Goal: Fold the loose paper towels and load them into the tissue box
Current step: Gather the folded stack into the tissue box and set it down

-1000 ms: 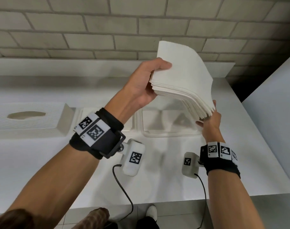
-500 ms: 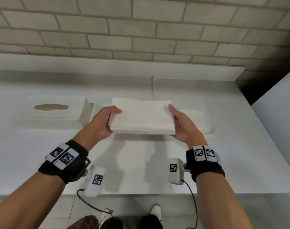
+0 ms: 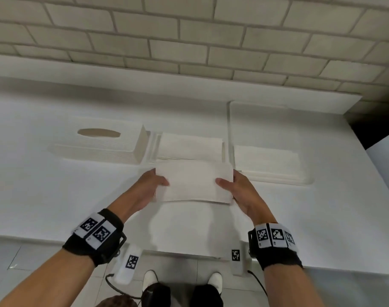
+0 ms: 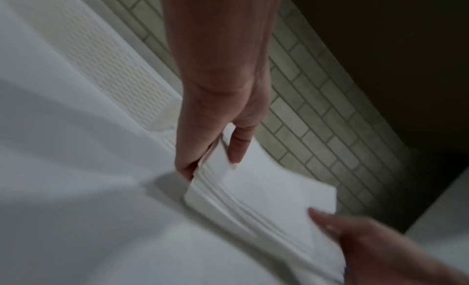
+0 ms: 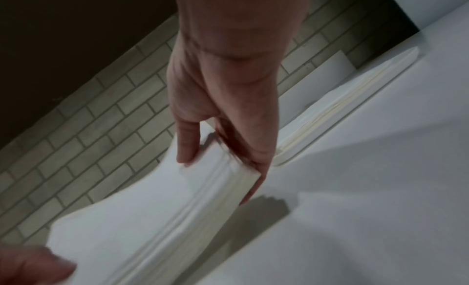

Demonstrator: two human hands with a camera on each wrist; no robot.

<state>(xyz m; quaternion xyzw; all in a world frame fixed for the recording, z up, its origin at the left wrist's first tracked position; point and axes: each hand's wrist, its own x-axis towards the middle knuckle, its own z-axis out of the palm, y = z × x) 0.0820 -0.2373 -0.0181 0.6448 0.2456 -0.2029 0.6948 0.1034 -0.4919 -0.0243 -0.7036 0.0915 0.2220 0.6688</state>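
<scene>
Stretching out below a pale brick wall [image 3: 189,34], the white table [image 3: 56,207] carries the tissue box cover [image 3: 100,145] at ten o'clock, an open tray [image 3: 153,147] already holding folded towels [image 3: 189,145] at twelve, and a shallow tray [image 3: 308,185] of loose towels [image 3: 266,158] at two. In the middle, just above the table and on the near side of the open tray, a folded stack of paper towels [image 3: 193,182] is held level. The left hand [image 3: 149,187] has its grip clamped on the stack's nine o'clock end and the right hand [image 3: 237,187] on its three o'clock end, thumbs on top and fingers beneath.
</scene>
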